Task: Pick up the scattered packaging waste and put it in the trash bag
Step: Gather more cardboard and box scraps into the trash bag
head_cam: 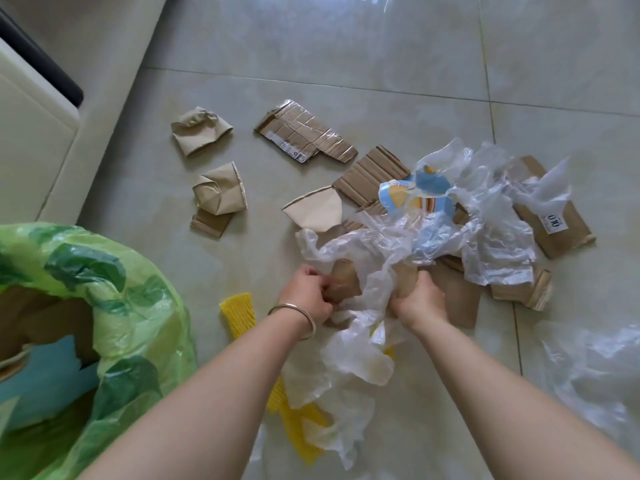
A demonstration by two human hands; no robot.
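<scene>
On the glossy pale tiled floor (346,64), near the middle of the scene, both hands work in a heap of crumpled clear plastic film (398,251). The left hand (306,294), a thin metal bangle (294,315) on its wrist, has its fingers curled around a crushed brown paper cup (344,280). The right hand (420,299) is closed in a fist on a bunch of the film together with another brown piece, though what that piece is cannot be told. More film hangs below the hands over strips of yellow foam netting (239,311).

At the near left stands the open green plastic trash bag (104,271), with brown cardboard and a blue scrap already inside. Farther off on the floor lie two crumpled brown paper cups (201,131), (220,194), a flattened taped cardboard piece (304,135), a torn beige cup fragment (317,211) and a corrugated cardboard sheet (372,174). To the right, a cardboard flap bearing a white label (554,223) lies partly under the film, beside a blue-and-white printed wrapper (415,192). Another clear plastic sheet (595,368) lies at the near right. A cream cabinet (31,133) fills the far left.
</scene>
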